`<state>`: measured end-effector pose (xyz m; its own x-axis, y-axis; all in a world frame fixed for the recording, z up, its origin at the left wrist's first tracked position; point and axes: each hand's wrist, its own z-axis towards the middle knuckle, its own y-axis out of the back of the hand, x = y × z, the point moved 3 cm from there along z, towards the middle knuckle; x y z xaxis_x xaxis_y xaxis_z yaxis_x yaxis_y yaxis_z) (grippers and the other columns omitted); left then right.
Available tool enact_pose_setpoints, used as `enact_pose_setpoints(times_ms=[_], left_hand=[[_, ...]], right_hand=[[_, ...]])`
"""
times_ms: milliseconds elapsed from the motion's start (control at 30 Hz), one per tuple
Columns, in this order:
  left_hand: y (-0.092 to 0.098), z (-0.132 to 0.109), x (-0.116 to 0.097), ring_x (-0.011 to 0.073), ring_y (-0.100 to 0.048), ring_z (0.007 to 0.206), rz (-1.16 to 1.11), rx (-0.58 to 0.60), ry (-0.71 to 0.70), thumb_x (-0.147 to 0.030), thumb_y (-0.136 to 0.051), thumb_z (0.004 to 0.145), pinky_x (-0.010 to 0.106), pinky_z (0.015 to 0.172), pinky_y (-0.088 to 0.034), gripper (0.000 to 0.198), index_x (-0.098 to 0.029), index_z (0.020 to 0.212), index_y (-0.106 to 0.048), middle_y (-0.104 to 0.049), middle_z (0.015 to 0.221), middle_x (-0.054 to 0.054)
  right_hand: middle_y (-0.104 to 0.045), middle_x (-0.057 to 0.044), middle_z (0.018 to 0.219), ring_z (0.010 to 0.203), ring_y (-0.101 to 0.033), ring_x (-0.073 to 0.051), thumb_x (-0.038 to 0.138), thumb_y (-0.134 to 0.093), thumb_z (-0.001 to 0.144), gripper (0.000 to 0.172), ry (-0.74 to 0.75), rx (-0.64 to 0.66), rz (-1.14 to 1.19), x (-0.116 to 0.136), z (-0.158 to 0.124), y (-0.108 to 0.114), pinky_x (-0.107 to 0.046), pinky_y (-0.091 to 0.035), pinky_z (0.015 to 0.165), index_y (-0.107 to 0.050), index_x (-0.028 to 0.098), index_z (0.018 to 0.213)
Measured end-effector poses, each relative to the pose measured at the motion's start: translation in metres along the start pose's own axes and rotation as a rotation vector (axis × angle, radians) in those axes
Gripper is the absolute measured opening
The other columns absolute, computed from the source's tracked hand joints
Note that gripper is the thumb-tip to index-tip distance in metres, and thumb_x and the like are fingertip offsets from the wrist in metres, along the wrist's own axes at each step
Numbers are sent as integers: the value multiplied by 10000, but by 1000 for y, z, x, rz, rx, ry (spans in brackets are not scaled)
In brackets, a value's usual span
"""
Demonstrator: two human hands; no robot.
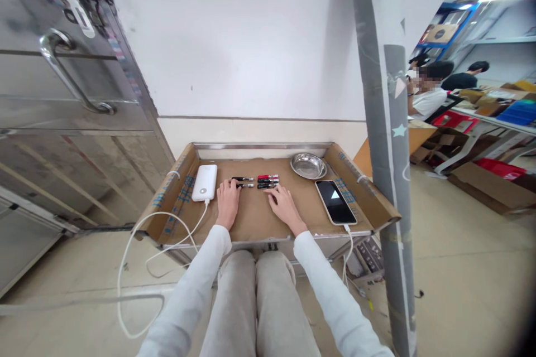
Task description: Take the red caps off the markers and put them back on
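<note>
My left hand (pixel 228 201) lies palm down on the cardboard-lined tray, fingers stretched out. Its fingertips rest at the left ends of two small black sticks with silvery tips (pixel 248 185), one behind the other, partly covered by the hand. Fingers spread, my right hand (pixel 285 205) reaches in from the right. Its fingertips are at the near edge of a short stack of slim pieces, a red one (pixel 268 177) at the back and black ones (pixel 267 186) in front. Whether they touch is too small to tell, as is the exact kind of these pieces.
On the cardboard liner (pixel 255 217) stand a white power bank (pixel 205 182) with a cable, a round steel dish (pixel 309 165) and a phone (pixel 335 202) on a cable. A wrapped post (pixel 389 122) rises at the right. People sit at work beyond it.
</note>
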<state>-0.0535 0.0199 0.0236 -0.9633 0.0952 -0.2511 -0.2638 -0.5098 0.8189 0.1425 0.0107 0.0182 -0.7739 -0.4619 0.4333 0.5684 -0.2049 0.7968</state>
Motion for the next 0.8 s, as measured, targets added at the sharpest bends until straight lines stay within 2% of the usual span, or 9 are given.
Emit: enact_pose_setpoints(times_ms=[100,200,267,367,467,533,667,800], left_hand=[[1,-7,1,281,-531,892,-16,25,16,-242,-393,910,396,780,-412,179,-154,954,-543,-568,913,124],[1,-16,-4,275,-543,873,-77,54,-23,-245,-402,912,401,784,-419,165,-148,933,-534,-574,892,119],[1,-21,-14,249,-549,874,-208,93,-105,-244,-418,912,382,794,-433,139,-158,944,-522,-574,912,101],[2,-25,-35,203,-562,913,-498,153,-188,-255,-440,909,346,828,-453,126,-183,985,-510,-568,968,71],[4,-19,-56,171,-580,921,-764,147,-117,-264,-491,882,323,839,-467,121,-198,980,-520,-580,993,54],[7,-10,-66,163,-594,899,-909,109,-16,-274,-547,845,313,815,-481,145,-193,963,-527,-604,982,49],[17,7,-79,149,-606,843,-1043,114,110,-304,-594,804,297,790,-488,210,-184,972,-556,-639,951,45],[24,17,-68,146,-605,846,-1109,62,167,-358,-590,802,292,811,-480,259,-180,990,-587,-650,946,47]], right_hand=[[-565,-69,1024,916,-534,-190,247,-421,894,284,-67,-55,177,-3,0,0,-342,-403,840,-591,236,1122],[-563,-72,1020,828,-552,-164,331,-420,898,316,-144,-101,402,-4,2,-1,-323,-439,820,-572,225,1153],[-581,-64,992,776,-554,-149,388,-418,896,345,-201,-114,550,-3,3,-1,-300,-458,783,-570,222,1157],[-615,-23,859,658,-537,-121,461,-448,870,360,-277,-61,757,-2,5,-5,-255,-463,663,-608,220,1086],[-586,17,666,516,-474,-90,493,-543,802,344,-362,-1,947,-6,5,-9,-211,-394,504,-654,197,937],[-583,20,631,497,-467,-82,499,-597,755,344,-433,-11,1111,-12,4,-9,-198,-360,462,-660,183,876],[-658,-23,727,563,-535,-95,470,-680,684,361,-536,-7,1404,-19,4,-4,-211,-424,516,-679,164,877],[-696,-44,799,624,-581,-107,399,-729,653,336,-570,19,1462,-21,4,-2,-237,-475,602,-700,169,895]])
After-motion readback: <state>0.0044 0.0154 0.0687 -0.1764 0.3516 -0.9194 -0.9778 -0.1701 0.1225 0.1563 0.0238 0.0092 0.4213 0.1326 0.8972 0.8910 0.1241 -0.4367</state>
